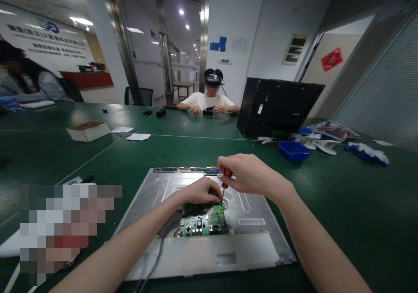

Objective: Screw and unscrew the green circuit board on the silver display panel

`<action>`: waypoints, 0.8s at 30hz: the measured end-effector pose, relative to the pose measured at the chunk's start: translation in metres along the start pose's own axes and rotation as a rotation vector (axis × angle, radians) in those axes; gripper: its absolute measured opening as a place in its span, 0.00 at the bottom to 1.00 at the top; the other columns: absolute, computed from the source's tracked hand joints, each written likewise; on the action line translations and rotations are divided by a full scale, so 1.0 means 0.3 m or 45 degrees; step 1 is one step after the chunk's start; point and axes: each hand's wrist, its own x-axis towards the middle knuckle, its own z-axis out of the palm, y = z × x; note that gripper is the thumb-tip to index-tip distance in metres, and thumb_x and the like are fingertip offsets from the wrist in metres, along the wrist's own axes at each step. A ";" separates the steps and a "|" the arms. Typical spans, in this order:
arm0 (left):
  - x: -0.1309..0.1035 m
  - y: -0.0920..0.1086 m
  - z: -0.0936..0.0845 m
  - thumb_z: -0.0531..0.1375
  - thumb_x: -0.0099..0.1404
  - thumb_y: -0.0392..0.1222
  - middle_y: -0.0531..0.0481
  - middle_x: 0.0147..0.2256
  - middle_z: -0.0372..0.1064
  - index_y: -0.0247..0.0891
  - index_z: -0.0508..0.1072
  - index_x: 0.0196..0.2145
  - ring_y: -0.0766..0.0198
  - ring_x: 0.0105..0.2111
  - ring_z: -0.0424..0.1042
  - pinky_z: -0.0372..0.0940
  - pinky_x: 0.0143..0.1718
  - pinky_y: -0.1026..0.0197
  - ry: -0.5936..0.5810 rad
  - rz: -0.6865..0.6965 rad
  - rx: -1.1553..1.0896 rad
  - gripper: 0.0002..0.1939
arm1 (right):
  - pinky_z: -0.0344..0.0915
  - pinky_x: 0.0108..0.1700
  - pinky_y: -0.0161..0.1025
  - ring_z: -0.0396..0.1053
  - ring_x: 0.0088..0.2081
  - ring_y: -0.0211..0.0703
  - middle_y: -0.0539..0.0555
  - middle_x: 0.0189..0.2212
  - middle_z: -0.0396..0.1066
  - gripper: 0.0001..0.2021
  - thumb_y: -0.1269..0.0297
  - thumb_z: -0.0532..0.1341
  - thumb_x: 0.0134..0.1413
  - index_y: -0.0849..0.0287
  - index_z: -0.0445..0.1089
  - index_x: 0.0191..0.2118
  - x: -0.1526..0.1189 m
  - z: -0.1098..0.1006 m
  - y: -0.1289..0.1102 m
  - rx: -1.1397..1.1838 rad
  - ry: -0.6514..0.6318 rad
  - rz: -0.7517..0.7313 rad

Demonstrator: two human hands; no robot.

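Observation:
My right hand [244, 173] is closed around a red and black screwdriver [226, 177]. Its shaft points down to the upper right corner of a green circuit board [204, 223]. Close beside the shaft's tip, the fingers of my left hand [204, 190] are bent and pressed together at the board's top edge; whether they pinch anything small is hidden. The board lies on the silver metal back of a flat display panel [254, 217]. Along the panel's far edge runs a narrow blue circuit strip [186, 170]. A grey cable [160, 251] leads from the board toward the near edge.
Beyond the panel at right stand a black monitor [281, 106] and a blue tray [295, 150], with gloves [367, 152] farther right. A white box [88, 131] and papers [139, 136] lie at left. Across the green table [183, 149] sits a person [212, 97] handling a small black object.

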 end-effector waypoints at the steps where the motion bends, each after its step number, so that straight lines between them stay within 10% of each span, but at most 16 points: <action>1: 0.000 0.000 0.000 0.63 0.56 0.35 0.51 0.27 0.73 0.34 0.78 0.31 0.66 0.28 0.70 0.61 0.31 0.68 -0.002 -0.008 0.004 0.04 | 0.47 0.26 0.36 0.67 0.30 0.41 0.51 0.29 0.72 0.06 0.59 0.57 0.54 0.55 0.65 0.36 0.003 0.001 -0.001 -0.045 0.001 0.023; 24: 0.003 -0.007 0.001 0.63 0.55 0.34 0.50 0.29 0.74 0.33 0.77 0.32 0.64 0.29 0.71 0.63 0.33 0.67 0.002 0.041 -0.015 0.05 | 0.49 0.27 0.37 0.69 0.33 0.42 0.51 0.32 0.73 0.08 0.64 0.58 0.50 0.55 0.64 0.38 -0.015 -0.018 -0.027 0.039 -0.054 -0.030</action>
